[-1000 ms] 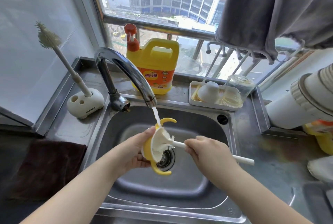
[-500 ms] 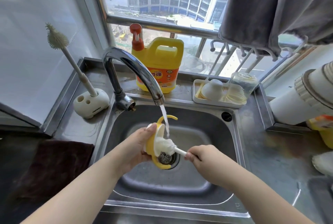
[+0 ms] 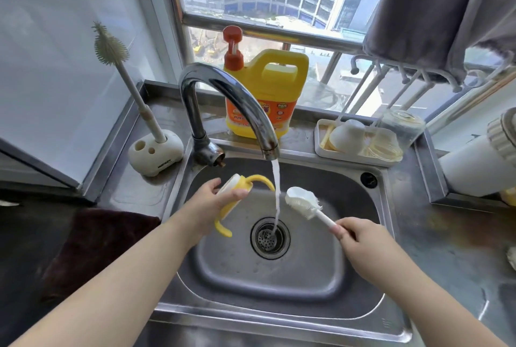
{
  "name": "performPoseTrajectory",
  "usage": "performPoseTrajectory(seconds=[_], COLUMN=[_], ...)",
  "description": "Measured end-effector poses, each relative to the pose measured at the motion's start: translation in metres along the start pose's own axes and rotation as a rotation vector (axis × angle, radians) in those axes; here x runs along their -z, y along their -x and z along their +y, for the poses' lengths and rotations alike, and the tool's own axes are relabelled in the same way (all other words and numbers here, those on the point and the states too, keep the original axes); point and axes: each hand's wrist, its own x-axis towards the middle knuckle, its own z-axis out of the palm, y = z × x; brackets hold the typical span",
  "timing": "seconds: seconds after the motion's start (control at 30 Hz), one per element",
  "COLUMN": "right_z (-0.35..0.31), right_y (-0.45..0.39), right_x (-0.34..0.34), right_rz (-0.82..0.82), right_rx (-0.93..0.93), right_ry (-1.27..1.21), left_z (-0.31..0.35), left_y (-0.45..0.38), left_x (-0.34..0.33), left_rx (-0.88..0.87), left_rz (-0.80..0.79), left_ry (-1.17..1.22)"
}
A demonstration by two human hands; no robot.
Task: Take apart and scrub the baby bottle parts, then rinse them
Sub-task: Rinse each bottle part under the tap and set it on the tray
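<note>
Over the sink (image 3: 321, 285), the left hand (image 3: 208, 207) grips the yellow handled collar (image 3: 237, 196) left of the running stream; the right hand (image 3: 360, 238) pinches the white brush (image 3: 304, 203). Far behind, the detergent jug (image 3: 265, 95) has an orange label, illegible.

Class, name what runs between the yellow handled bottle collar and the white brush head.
In the head view, the tap's water stream falls between the collar and the brush head, touching neither.
</note>
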Motion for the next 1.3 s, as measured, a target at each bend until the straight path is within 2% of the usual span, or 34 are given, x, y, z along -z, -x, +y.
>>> performPoseTrajectory(seconds=[0.1, 0.17, 0.27, 0.4, 0.53, 0.63, 0.7, 0.8, 0.9, 1.0, 1.2, 1.3], right_z=[-0.003, -0.006, -0.017, -0.042, -0.055, -0.055, -0.051, -0.044, -0.035, -0.028, -0.027, -0.026], right_y=[-0.002, -0.006, -0.016, -0.030, -0.040, -0.040, -0.038, -0.034, -0.034, -0.037, -0.038, -0.039], right_x=[0.001, 0.002, -0.005, -0.019, -0.021, -0.018, -0.017, -0.015, -0.008, -0.003, -0.005, -0.007], right_rz=[0.004, -0.010, -0.051, -0.091, -0.235, -0.391, -0.481, -0.541, -0.511, -0.458, -0.460, -0.462], right_rx=[-0.013, -0.047, -0.086, -0.108, -0.100, -0.108, -0.123, -0.130, -0.148, -0.160, -0.141, -0.135], right_ry=[-0.061, -0.118, -0.265, -0.489, -0.556, -0.740, -0.883, -0.951, -0.947, -0.944, -0.911, -0.894], left_z=[0.002, -0.002, -0.011, -0.024, -0.028, -0.028, -0.030, -0.031, -0.025, -0.014, 0.008, 0.017], left_y=[0.004, 0.005, 0.011, 0.021, 0.023, 0.020, 0.018, 0.016, 0.013, -0.004, -0.036, -0.051], left_x=[-0.002, -0.004, -0.012, -0.032, -0.037, -0.033, -0.032, -0.031, -0.027, -0.020, -0.023, -0.024], left_rx=[-0.032, 0.034, 0.095, 0.057, 0.034, -0.002, -0.009, 0.024, 0.040, 0.086, 0.144, 0.144], left_rz=[-0.075, -0.106, -0.180, -0.236, -0.262, -0.269, -0.230, -0.151, 0.006, 0.200, 0.290, 0.339], left_ry=[0.115, 0.196, 0.138, 0.052, 0.080, 0.088, 0.102, 0.096, 0.130, 0.344, 0.624, 0.656])
